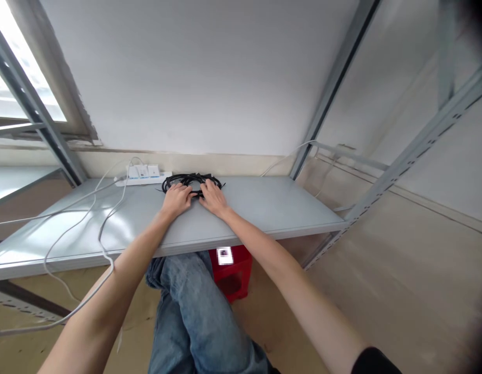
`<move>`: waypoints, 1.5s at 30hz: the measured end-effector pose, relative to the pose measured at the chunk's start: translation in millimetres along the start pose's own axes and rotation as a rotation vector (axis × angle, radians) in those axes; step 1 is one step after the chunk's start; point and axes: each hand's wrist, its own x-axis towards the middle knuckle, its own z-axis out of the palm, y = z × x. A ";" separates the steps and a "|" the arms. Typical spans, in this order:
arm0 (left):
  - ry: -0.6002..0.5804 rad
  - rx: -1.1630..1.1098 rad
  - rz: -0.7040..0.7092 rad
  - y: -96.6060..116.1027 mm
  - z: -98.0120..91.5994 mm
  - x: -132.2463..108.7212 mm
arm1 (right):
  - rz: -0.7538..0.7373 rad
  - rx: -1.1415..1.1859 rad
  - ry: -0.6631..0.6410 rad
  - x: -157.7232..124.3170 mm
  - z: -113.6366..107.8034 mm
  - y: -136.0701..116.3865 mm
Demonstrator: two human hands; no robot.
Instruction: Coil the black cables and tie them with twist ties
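Note:
A coil of black cable (192, 177) lies on the grey metal shelf (264, 208), close to the wall. My left hand (178, 198) grips the near left part of the coil, its fingers curled over the strands. On the near right part, my right hand (212, 197) holds the same coil, with the thumb toward its middle. The two hands are a small gap apart. Thin black ends stick out at either side of the coil. Part of the fingertips is hidden among the strands.
A white power strip (145, 181) with plugs sits left of the coil. White cords (104, 223) run from it over the shelf's front edge and across my left arm. Metal posts (330, 83) frame the shelf. A red stool (241, 272) stands below, beside my legs.

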 end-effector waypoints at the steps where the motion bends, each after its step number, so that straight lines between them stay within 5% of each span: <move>1: 0.006 0.003 0.006 -0.4 0.6 -0.3 | -0.013 0.008 0.008 -0.7 0.5 1.5; 11: 0.090 0.215 0.084 -6.6 11.4 -2.3 | -0.045 0.052 0.068 -3.0 6.8 7.3; 45: 0.143 0.217 0.027 -11.1 7.9 -14.7 | -0.054 0.003 0.088 -10.6 -1.1 -6.0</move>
